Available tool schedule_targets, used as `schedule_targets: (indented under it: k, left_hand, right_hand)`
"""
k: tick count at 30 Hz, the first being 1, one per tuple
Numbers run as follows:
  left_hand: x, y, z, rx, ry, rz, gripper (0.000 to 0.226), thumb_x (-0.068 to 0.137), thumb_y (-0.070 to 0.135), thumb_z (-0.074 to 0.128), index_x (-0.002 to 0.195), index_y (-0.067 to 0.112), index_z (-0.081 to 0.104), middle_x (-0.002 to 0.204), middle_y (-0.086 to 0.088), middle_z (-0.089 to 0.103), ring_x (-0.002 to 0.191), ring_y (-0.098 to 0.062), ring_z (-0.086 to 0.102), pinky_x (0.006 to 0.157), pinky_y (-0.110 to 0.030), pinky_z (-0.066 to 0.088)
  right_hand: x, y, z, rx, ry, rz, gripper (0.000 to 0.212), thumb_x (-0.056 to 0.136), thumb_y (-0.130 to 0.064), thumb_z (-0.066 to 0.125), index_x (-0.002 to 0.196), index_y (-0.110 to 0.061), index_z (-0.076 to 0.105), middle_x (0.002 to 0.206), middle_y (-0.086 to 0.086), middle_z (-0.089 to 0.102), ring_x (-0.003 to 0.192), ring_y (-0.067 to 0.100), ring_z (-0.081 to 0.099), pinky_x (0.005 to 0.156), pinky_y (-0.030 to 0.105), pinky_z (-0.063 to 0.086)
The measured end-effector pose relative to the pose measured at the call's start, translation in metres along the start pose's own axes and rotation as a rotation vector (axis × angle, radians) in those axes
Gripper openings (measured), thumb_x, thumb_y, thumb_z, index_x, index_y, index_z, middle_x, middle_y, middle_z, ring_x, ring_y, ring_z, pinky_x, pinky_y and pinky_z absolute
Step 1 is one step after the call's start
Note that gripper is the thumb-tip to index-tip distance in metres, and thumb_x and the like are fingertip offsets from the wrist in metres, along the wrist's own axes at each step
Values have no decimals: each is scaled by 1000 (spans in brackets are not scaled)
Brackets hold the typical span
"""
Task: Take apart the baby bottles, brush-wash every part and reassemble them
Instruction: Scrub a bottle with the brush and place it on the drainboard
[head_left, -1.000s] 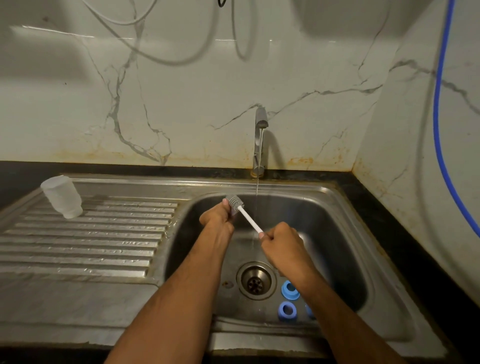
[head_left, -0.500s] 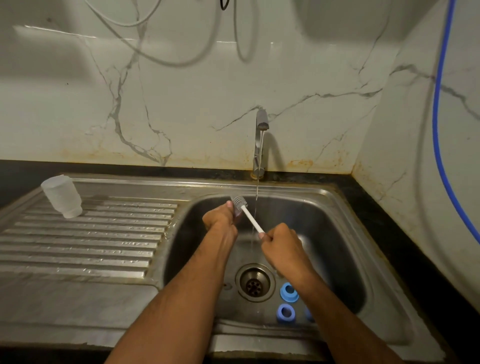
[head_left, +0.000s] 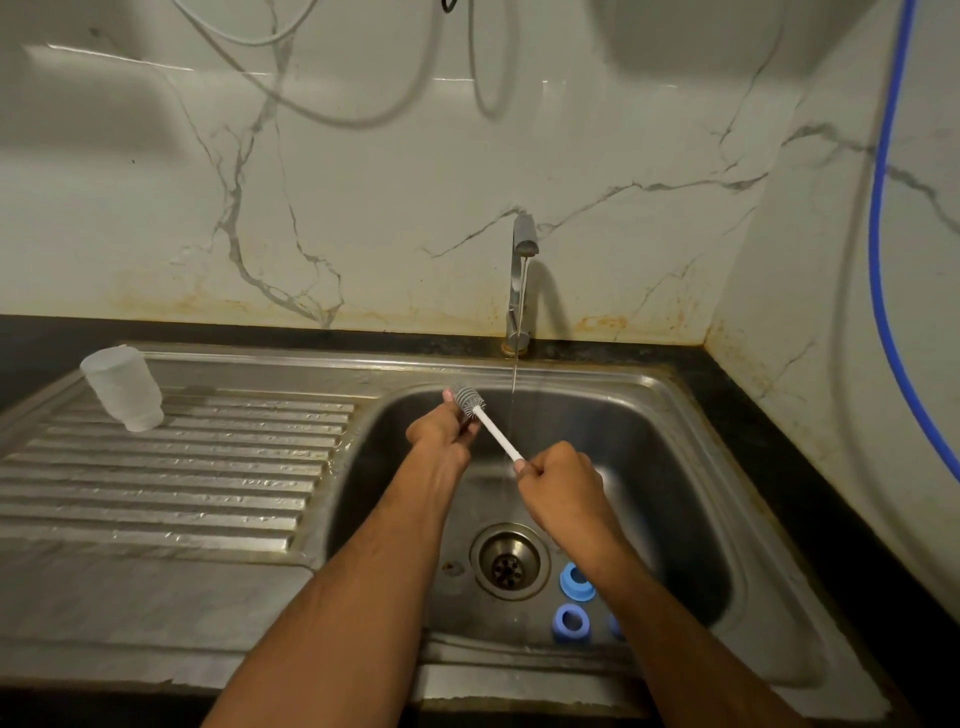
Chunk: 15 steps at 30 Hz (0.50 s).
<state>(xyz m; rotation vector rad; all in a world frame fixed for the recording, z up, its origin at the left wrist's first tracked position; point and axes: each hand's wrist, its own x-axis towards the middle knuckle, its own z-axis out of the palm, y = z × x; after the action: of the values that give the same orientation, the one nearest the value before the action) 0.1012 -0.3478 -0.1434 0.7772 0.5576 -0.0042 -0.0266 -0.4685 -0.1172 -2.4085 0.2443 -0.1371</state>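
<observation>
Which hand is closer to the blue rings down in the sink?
The right hand. It is just above the blue rings, gripping the brush handle; the left hand is farther off, by the bristles.

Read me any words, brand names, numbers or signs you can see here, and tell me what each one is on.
No readable text anywhere.
Bottle on the drainboard: no print or scale marks that can be made out.
Brush, held by the right hand with its head at the left hand: no marking visible.
Blue rings in the sink: plain.
Tap: no label visible.
</observation>
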Motion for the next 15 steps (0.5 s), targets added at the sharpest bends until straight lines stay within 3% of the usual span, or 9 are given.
schedule_targets:
  k: [4,5,9,11,15]
  left_hand:
    - [-5,-4,5,106,29,69,16,94,10,69,99,-5,66,84,-14,68,73,-20,68,52,-28,60]
    - [-5,-6,4,112,36,70,16,93,9,69,100,-5,66,84,-14,68,73,-20,68,54,-29,61]
    - [1,-3,-11,54,162,29,17,91,10,72,93,-3,61,92,-18,68,83,-26,70,85,-47,61]
    - [2,-2,-9,94,169,51,16,91,12,72,89,0,61,97,-19,70,82,-25,70,85,-45,61]
    - [-15,-18,7,225,34,57,14,92,8,70,98,-4,70,90,-19,74,75,-23,74,68,-38,64]
  right_hand:
    - [1,-5,-2,-47,15,0,28,105,-35,53,85,-17,60,73,-3,58,60,7,52,48,21,34]
    - [1,-4,-2,-42,7,7,27,105,-35,53,88,-16,61,74,-3,59,61,7,52,48,21,35]
    - [-7,7,3,16,-129,28,27,103,-37,55,95,-14,63,77,1,62,57,13,55,48,25,42]
    - [-4,8,2,12,-112,36,28,103,-38,55,95,-13,65,76,1,62,58,13,55,48,25,41]
    - [10,6,-2,-42,12,66,25,103,-34,56,97,-12,65,78,0,58,69,15,56,53,27,43]
